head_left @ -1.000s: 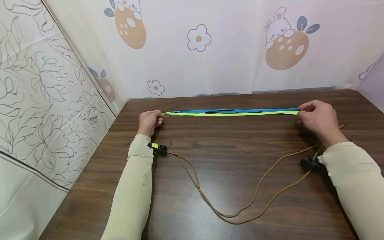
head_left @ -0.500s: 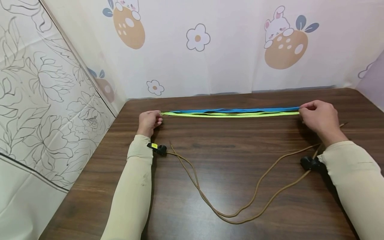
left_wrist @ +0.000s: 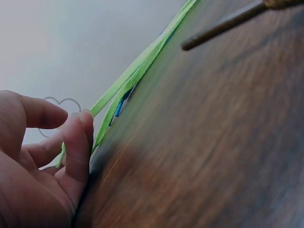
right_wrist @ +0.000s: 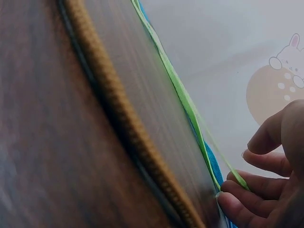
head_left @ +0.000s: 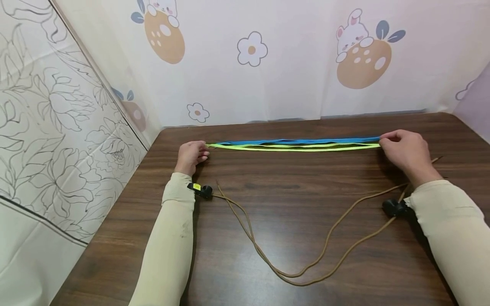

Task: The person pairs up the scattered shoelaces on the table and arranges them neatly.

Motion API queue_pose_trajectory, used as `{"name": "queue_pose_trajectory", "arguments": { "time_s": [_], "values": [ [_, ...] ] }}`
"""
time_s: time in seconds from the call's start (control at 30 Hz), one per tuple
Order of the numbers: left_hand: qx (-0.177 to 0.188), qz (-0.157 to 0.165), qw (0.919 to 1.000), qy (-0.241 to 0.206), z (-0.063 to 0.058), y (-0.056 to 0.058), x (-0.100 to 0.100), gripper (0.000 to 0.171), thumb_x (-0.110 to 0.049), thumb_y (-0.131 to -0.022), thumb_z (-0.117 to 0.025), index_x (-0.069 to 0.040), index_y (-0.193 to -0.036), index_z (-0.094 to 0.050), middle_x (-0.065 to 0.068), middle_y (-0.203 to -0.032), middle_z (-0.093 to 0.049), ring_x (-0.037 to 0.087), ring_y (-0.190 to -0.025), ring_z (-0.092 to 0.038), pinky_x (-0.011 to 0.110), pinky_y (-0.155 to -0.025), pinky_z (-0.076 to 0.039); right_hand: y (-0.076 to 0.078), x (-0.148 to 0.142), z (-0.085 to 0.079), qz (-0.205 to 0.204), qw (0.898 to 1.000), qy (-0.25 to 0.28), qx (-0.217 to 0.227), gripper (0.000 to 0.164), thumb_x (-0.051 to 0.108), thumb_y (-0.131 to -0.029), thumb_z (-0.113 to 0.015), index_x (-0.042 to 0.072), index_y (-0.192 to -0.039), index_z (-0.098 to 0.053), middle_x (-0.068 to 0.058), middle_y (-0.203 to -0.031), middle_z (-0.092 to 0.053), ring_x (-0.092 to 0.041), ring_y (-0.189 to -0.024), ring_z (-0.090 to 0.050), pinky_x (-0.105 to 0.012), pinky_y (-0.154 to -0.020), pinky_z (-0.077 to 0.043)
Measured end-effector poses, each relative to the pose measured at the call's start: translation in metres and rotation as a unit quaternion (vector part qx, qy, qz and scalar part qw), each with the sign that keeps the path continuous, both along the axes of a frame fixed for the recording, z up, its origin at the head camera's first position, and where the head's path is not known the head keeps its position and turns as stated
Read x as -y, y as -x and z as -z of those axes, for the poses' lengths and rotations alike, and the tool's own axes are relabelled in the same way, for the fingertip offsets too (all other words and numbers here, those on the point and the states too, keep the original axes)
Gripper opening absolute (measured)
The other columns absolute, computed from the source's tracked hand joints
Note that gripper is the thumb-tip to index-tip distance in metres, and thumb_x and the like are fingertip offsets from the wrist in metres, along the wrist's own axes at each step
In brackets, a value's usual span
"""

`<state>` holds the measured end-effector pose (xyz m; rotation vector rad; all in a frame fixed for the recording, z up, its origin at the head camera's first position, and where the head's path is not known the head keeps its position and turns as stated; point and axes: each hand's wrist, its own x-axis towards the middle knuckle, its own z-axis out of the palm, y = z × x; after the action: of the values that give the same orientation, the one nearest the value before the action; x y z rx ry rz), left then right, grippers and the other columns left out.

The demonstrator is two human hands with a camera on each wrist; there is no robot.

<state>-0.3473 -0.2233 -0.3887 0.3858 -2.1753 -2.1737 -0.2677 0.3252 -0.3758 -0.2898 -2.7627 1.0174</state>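
A flat neon green shoelace stretches side to side near the table's far edge, its strands slightly parted. Along its far side runs a blue shoelace. At the left end, my left hand pinches the green lace between its fingers; the left wrist view shows the blue lace's tip lying short of those fingers. My right hand grips the right end. Up close in the right wrist view, a green strand passes between the fingers, and the blue lace runs down to the fingertips beside it.
A brown round cord lies doubled in a wide curve nearer the front, passing under the right wrist. The dark wooden table meets a patterned curtain behind and a floral panel at left.
The green strands have spread apart, the nearer one shifting slightly toward me. My right fingers have shifted a little at the lace's end. My left hand has stayed almost still.
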Motion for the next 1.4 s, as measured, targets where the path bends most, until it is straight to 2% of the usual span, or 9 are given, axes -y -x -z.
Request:
{"name": "queue_pose_trajectory", "arguments": {
  "time_s": [0.3,0.5,0.67,0.87,1.03,1.17,1.27,1.4],
  "values": [
    [-0.004,-0.009,0.9998,-0.017,-0.0003,-0.0026,-0.0006,0.038,-0.012,-0.101,-0.054,0.008,-0.133,-0.053,0.019,-0.115,-0.055,0.011,-0.07,-0.063,0.016,-0.058,-0.052,0.0006,0.0,0.0006,0.002,1.0,-0.005,-0.005,0.057,0.043,-0.102,-0.037,-0.002,-0.131,-0.057,-0.032,-0.134,-0.047,-0.049,-0.118,-0.043,-0.06,-0.088,-0.038],
    [-0.006,-0.023,0.9989,-0.041,0.0001,-0.0026,-0.0016,0.035,-0.014,-0.1,-0.056,0.005,-0.13,-0.054,0.016,-0.118,-0.052,0.015,-0.082,-0.064,0.016,-0.059,-0.052,0.0006,-0.0003,0.0019,0.013,1.0,0.001,-0.009,0.058,0.045,-0.102,-0.038,-0.001,-0.131,-0.057,-0.031,-0.133,-0.049,-0.046,-0.112,-0.045,-0.05,-0.077,-0.04],
    [-0.008,-0.038,0.9973,-0.062,0.0015,-0.0026,-0.0018,0.039,-0.016,-0.1,-0.057,0.005,-0.134,-0.054,0.01,-0.11,-0.05,0.018,-0.091,-0.065,0.017,-0.061,-0.052,0.0007,-0.0004,0.0017,0.023,1.0,0.001,-0.008,0.057,0.044,-0.101,-0.038,0.0,-0.131,-0.058,-0.03,-0.135,-0.048,-0.047,-0.115,-0.043,-0.049,-0.077,-0.04],
    [-0.034,-0.059,0.9946,-0.079,0.0028,-0.0033,-0.0025,0.037,-0.012,-0.099,-0.056,0.007,-0.13,-0.055,0.01,-0.109,-0.055,0.014,-0.079,-0.064,0.017,-0.057,-0.05,0.0011,0.0003,0.001,0.032,0.999,-0.008,-0.011,0.056,0.043,-0.1,-0.038,0.0,-0.13,-0.058,-0.031,-0.138,-0.047,-0.05,-0.122,-0.039,-0.059,-0.09,-0.037],
    [-0.059,-0.088,0.9889,-0.105,0.0037,-0.0019,-0.0029,0.024,-0.012,-0.099,-0.058,0.005,-0.115,-0.061,0.016,-0.106,-0.063,0.011,-0.069,-0.06,0.018,-0.053,-0.047,-0.0004,0.0007,0.001,0.035,0.999,-0.006,-0.006,0.059,0.047,-0.1,-0.038,-0.001,-0.131,-0.056,-0.031,-0.136,-0.046,-0.05,-0.119,-0.04,-0.06,-0.088,-0.038],
    [-0.067,-0.088,0.9875,-0.112,0.003,-0.0004,-0.004,0.012,-0.013,-0.1,-0.058,-0.001,-0.102,-0.062,0.011,-0.092,-0.065,0.011,-0.068,-0.06,0.018,-0.052,-0.047,-0.0003,0.0001,0.0017,0.034,0.999,-0.003,-0.006,0.061,0.048,-0.1,-0.038,-0.001,-0.132,-0.056,-0.031,-0.135,-0.047,-0.05,-0.118,-0.041,-0.06,-0.086,-0.039],
    [-0.068,-0.077,0.9892,-0.105,0.0022,0.0004,-0.0051,0.014,-0.013,-0.101,-0.057,0.0,-0.105,-0.061,0.007,-0.086,-0.063,0.011,-0.068,-0.058,0.018,-0.052,-0.046,0.0003,-0.0009,0.0024,0.033,0.999,-0.001,-0.004,0.062,0.048,-0.1,-0.038,-0.001,-0.133,-0.056,-0.031,-0.134,-0.047,-0.049,-0.116,-0.042,-0.058,-0.082,-0.041],
    [-0.066,-0.062,0.9919,-0.089,0.0023,0.0009,-0.0048,0.028,-0.014,-0.102,-0.056,0.007,-0.12,-0.057,0.005,-0.085,-0.062,0.011,-0.068,-0.058,0.018,-0.054,-0.047,0.0001,-0.001,0.0031,0.031,1.0,-0.001,0.001,0.06,0.045,-0.1,-0.038,-0.001,-0.133,-0.055,-0.03,-0.133,-0.047,-0.047,-0.111,-0.044,-0.051,-0.074,-0.042]
  ]
}}
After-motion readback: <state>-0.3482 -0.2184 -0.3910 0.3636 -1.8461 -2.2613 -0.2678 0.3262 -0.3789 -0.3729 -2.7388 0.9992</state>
